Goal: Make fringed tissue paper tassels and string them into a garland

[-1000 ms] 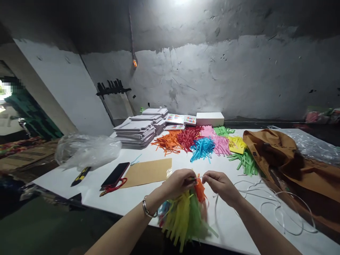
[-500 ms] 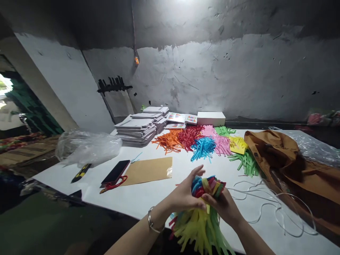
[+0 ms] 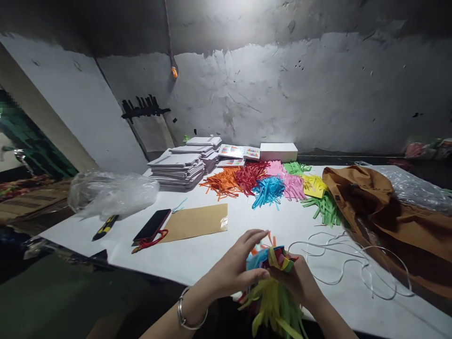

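A bundle of paper tassels [image 3: 277, 301] hangs in front of me at the table's near edge. Yellow and green fringe spreads below its gathered top, where blue, red and yellow strips are folded together. My right hand [image 3: 298, 280] is closed round the neck from the right, its fingers mostly hidden behind the paper. Curved about the blue strips on the other side is my left hand [image 3: 236, 263], thumb in front and fingers stretched behind, with the strips between them. White cord [image 3: 328, 249] lies in loose loops right of the hands.
Orange tassels [image 3: 222, 182], red tassels [image 3: 250, 176] and blue tassels [image 3: 269, 190] lie farther back, near stacked white packets [image 3: 180, 167]. To the left are a phone [image 3: 153, 227], brown card [image 3: 199, 223], cutter [image 3: 105, 228] and plastic bag [image 3: 116, 190]. Brown cloth [image 3: 370, 197] covers the right.
The bundle has tilted and sunk slightly, its fringe drawn narrower. My left hand has shifted left and its fingers reach farther over the blue strips, which now fan outward. The view has moved slightly.
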{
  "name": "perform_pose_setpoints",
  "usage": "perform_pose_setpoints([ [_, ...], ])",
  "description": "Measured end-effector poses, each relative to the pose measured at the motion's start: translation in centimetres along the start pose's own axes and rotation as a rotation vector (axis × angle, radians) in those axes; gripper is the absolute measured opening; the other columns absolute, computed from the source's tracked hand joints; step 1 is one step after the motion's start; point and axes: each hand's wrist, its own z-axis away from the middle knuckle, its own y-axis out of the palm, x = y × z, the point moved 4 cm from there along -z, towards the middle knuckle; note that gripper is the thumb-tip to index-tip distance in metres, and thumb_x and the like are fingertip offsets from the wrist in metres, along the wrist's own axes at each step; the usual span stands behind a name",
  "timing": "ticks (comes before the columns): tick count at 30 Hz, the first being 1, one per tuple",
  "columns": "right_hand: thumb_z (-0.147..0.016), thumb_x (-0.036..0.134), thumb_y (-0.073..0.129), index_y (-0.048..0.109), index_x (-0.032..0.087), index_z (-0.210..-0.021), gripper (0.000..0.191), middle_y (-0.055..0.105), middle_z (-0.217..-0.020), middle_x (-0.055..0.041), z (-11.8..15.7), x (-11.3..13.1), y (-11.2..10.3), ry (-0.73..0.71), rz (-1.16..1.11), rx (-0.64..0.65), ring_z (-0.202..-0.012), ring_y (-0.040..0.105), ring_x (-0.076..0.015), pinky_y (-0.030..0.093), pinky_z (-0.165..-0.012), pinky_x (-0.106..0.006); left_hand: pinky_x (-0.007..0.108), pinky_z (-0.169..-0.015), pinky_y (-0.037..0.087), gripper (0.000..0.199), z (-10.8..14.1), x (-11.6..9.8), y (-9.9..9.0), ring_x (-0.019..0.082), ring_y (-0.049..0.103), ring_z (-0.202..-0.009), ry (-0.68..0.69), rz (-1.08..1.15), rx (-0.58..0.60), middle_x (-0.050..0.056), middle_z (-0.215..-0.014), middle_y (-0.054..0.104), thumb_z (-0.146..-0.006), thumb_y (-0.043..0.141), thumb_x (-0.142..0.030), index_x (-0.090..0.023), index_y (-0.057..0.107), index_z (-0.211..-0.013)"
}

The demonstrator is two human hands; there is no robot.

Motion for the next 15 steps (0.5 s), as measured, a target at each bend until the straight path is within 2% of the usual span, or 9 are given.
perform_pose_setpoints([
  [2, -0.065, 0.036, 0.084, 0.066, 0.019, -0.072, 0.026, 0.06, -0.069, 0.0013, 0.1, 0.0, 0.0, 0.023, -0.06, 0.016, -0.066, 0.049, -0.0167, 0.04, -0.059, -0.027, 0.039, -0.097, 0.052, 0.046, -0.2, -0.4, 0.5, 0.025, 0.061, -0.114, 0.042, 0.041, -0.112, 0.013, -0.127, 0.061, -0.088, 0.07, -0.03, -0.026, 0.059, -0.132],
  [4, -0.058, 0.042, 0.088, 0.069, 0.019, -0.074, 0.035, 0.064, -0.073, -0.0011, 0.5, -0.2, 0.2, 0.039, -0.14, 0.041, -0.072, 0.056, -0.0211, 0.046, -0.063, -0.029, 0.035, -0.086, 0.056, 0.027, -0.3, -0.1, 1.6, 0.022, 0.066, -0.098, 0.109, 0.072, -0.26, 0.011, -0.108, 0.067, -0.09, 0.066, -0.027, -0.023, 0.068, -0.116],
  [7, -0.061, 0.063, 0.081, 0.071, 0.019, -0.085, 0.051, 0.069, -0.086, -0.0056, 1.2, -0.9, 0.7, 0.083, -0.272, -0.002, -0.087, 0.062, -0.0278, 0.052, -0.078, -0.037, 0.033, -0.079, 0.058, 0.021, -0.1, 0.5, 3.3, 0.02, 0.068, -0.092, 0.218, 0.052, -0.445, 0.011, -0.101, 0.068, -0.093, 0.061, -0.022, -0.022, 0.07, -0.112],
  [9, -0.071, 0.07, 0.071, 0.07, 0.02, -0.093, 0.055, 0.07, -0.091, -0.0072, 1.6, -1.6, 1.0, 0.144, -0.347, -0.093, -0.089, 0.064, -0.0277, 0.053, -0.081, -0.039, 0.03, -0.073, 0.058, 0.018, 0.1, 0.8, 3.9, 0.018, 0.068, -0.086, 0.253, 0.03, -0.482, 0.009, -0.098, 0.067, -0.095, 0.057, -0.02, -0.023, 0.071, -0.106],
  [12, -0.08, 0.066, 0.066, 0.068, 0.02, -0.095, 0.049, 0.07, -0.085, -0.0069, 1.9, -2.6, 1.4, 0.233, -0.429, -0.206, -0.079, 0.067, -0.025, 0.054, -0.074, -0.038, 0.029, -0.067, 0.056, 0.015, 0.5, 0.7, 3.8, 0.017, 0.065, -0.083, 0.289, -0.034, -0.508, 0.009, -0.098, 0.065, -0.096, 0.054, -0.019, -0.022, 0.069, -0.096],
  [15, -0.086, 0.065, 0.058, 0.068, 0.02, -0.093, 0.046, 0.07, -0.082, -0.0056, 1.7, -2.8, 1.2, 0.233, -0.464, -0.26, -0.074, 0.066, -0.0229, 0.054, -0.07, -0.035, 0.036, -0.077, 0.054, 0.012, 1.1, 0.2, 3.4, 0.02, 0.06, -0.091, 0.414, -0.106, -0.435, 0.01, -0.102, 0.067, -0.096, 0.052, -0.016, -0.022, 0.062, -0.099],
])
